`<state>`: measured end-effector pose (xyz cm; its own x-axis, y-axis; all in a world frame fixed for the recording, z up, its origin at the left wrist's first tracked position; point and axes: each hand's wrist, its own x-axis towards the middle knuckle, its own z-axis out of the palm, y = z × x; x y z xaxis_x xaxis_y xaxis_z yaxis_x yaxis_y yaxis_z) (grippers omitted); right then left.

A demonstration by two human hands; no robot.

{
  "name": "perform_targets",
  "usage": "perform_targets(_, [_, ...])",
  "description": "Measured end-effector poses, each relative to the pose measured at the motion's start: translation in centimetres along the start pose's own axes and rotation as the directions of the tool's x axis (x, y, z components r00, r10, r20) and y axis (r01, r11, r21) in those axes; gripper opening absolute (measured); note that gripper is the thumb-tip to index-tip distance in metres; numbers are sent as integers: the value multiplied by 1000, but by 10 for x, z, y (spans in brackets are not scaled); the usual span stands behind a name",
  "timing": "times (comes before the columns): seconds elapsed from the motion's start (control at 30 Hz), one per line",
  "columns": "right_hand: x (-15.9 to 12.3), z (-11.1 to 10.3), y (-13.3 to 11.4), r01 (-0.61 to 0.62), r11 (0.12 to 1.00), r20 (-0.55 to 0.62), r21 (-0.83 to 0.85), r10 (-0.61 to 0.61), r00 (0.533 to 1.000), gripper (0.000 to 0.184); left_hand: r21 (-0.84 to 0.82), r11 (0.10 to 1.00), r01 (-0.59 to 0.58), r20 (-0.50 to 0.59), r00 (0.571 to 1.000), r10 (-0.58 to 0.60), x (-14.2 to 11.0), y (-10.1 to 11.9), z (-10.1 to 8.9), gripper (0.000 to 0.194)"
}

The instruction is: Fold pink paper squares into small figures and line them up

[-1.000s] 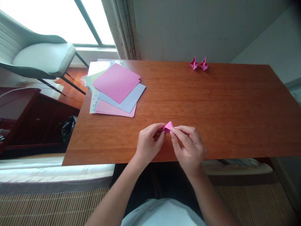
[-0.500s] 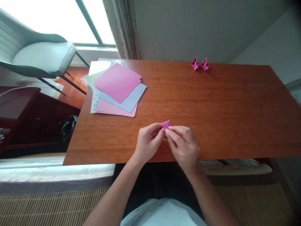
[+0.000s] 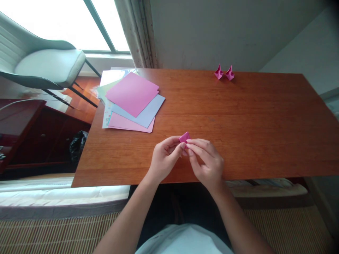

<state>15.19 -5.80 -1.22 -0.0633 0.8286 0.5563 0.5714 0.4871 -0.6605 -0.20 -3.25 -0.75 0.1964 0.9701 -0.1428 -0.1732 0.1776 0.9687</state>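
My left hand (image 3: 164, 160) and my right hand (image 3: 206, 162) meet over the near middle of the wooden table (image 3: 238, 116). Both pinch a small folded pink paper piece (image 3: 184, 137) with their fingertips; only its upper tip shows above the fingers. Two finished pink folded paper figures (image 3: 224, 72) stand side by side at the table's far edge. A fanned stack of coloured paper sheets (image 3: 132, 100), pink on top, lies at the far left of the table.
A grey chair (image 3: 45, 63) stands by the window at the left. A dark wooden cabinet (image 3: 31, 134) sits beside the table's left end, with a black bag next to it. A wall runs behind the table.
Both hands have drifted slightly left and closer together with the pink piece, and more of the piece is now covered by the fingers.
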Motion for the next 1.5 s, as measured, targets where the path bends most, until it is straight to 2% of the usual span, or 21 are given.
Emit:
perform_targets(0.1, [0, -1, 0, -163, 982, -42, 100, 168, 985, 23, 10, 1000, -6, -13, 1000, 6, 0, -2, 1, 27])
perform_targets(0.2, [0, 2, 5, -326, 928, -88, 178, 345, 934, 15, 27, 1000, -1, -29, 1000, 1, 0, -2, 1, 27])
perform_targets(0.3, [0, 5, 10, -438, 860, -20, 261, 458, 889, 17, 16, 1000, 0, -35, 999, 0, 0, 0, 1, 27])
perform_targets(0.43, [2, 7, 11, -477, 818, 85, 322, 477, 875, 16, 6, 1000, 0, -37, 999, 0, 0, 2, 0, 25])
perform_targets(0.6, [4, 8, 8, -484, 785, 85, 387, 492, 866, 16, 31, 1000, -2, -36, 999, 3, 0, 5, -1, 25])
perform_targets(0.83, [6, 7, 5, -501, 771, 96, 394, 507, 856, 18, 46, 999, -10, -46, 999, 12, 0, 5, -1, 24])
perform_targets(1.03, [8, 8, 4, -559, 654, 146, 509, 575, 805, 18, 38, 999, -20, -1, 1000, 20, 0, 5, -1, 19])
perform_targets(1.27, [10, 7, 6, -565, 570, 182, 597, 589, 787, 13, 56, 998, -1, 34, 999, 0, 1, 7, -4, 20])
perform_targets(1.5, [12, 8, 5, -612, 433, 231, 662, 659, 716, 13, 37, 999, 12, 68, 998, -14, 2, 3, -6, 16])
